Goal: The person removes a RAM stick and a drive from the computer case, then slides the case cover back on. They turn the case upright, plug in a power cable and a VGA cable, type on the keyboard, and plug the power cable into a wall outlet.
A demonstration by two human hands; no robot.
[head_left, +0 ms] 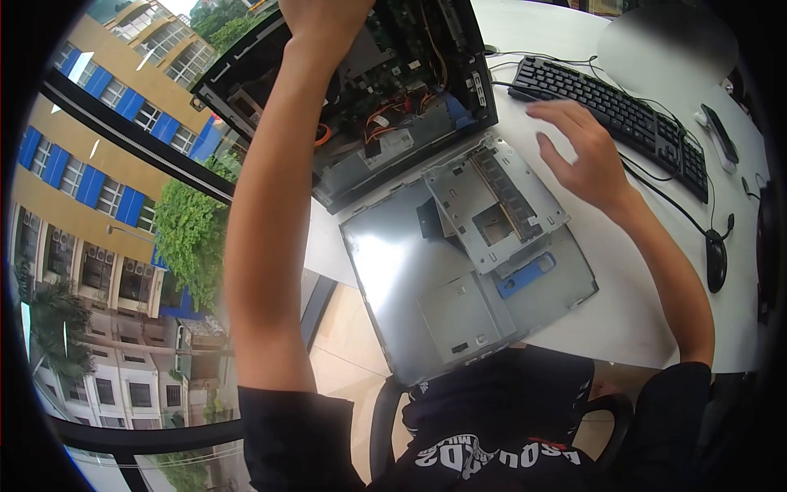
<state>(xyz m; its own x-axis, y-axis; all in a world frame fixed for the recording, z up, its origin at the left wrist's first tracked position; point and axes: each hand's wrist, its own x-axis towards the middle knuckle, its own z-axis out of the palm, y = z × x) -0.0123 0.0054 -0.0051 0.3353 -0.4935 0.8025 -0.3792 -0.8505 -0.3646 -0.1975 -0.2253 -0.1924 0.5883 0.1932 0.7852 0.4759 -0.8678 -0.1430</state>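
An opened black computer case (402,156) with its circuit board and coloured cables showing lies at the top of the view. My left hand (328,12) reaches over it at the top edge, its fingers cut off by the frame. Below the case rests a silver metal side panel (393,303). On that panel sits a metal bracket (467,217) with a blue latch (527,275) beside its lower edge. To the right of the bracket my right hand (578,156) hovers over the white table, fingers apart and holding nothing.
A black keyboard (607,115) lies at the upper right, with cables around it. A black mouse (716,262) is at the right. A dark device (720,131) lies beyond the keyboard. The white table (631,320) borders a window at the left.
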